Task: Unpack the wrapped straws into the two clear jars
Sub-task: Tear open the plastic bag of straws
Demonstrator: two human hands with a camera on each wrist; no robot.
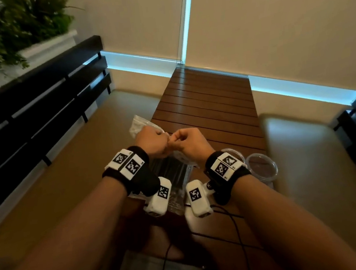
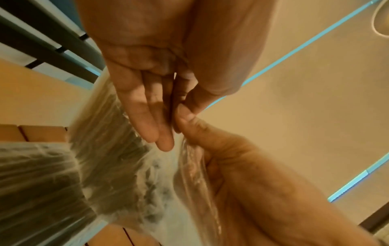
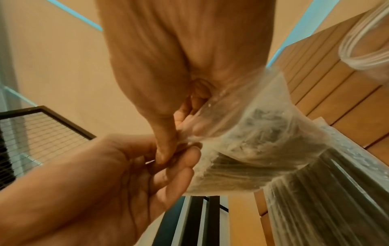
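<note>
Head view: left hand (image 1: 151, 142) and right hand (image 1: 189, 141) meet above the slatted table (image 1: 208, 101), each pinching the top edge of one straw bag (image 1: 172, 172), apparently to pull it open; two clear jars (image 1: 261, 166) wait beside the right wrist. Left wrist view: one pack (image 2: 31, 179) lies below. Right wrist view: both thumbs and fingertips (image 3: 189, 156) nip the film, dark straws (image 3: 242, 166) inside.

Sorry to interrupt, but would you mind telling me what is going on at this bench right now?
A person is opening a clear plastic bag of dark straws over a slatted wooden bench. The left hand and the right hand both pinch the bag's top edge, close together. A second wrapped pack lies on the bench. One clear jar stands to the right with no straws visible in it.
</note>
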